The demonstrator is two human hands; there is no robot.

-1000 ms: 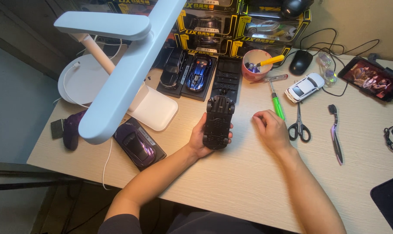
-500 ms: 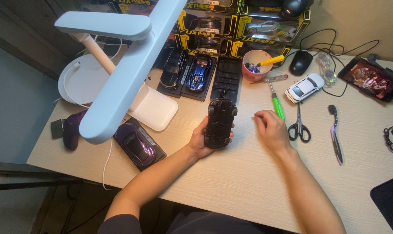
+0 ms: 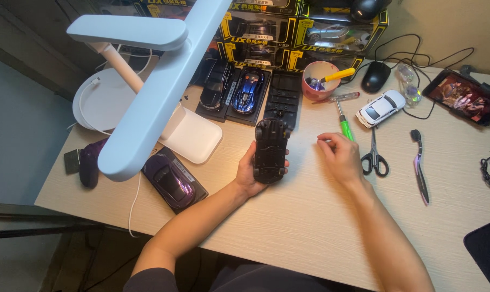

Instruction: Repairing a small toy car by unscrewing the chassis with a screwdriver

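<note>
Your left hand grips the upturned black toy car by its sides; it looks light, rigid, smooth; your right hand rests loosely curled, empty, just right of it.

Toy car held underside up: black; desk: pale wood grain; lamp: white all over, base included. Screwdriver: bright green handle; cup: pink, with a yellow-handled tool in it; scissors: black handles; small car beyond them: white with dark windows; mouse: black. Model cars on black bases: one glossy purple, one blue, one black; boxes at the back: yellow and black.
</note>
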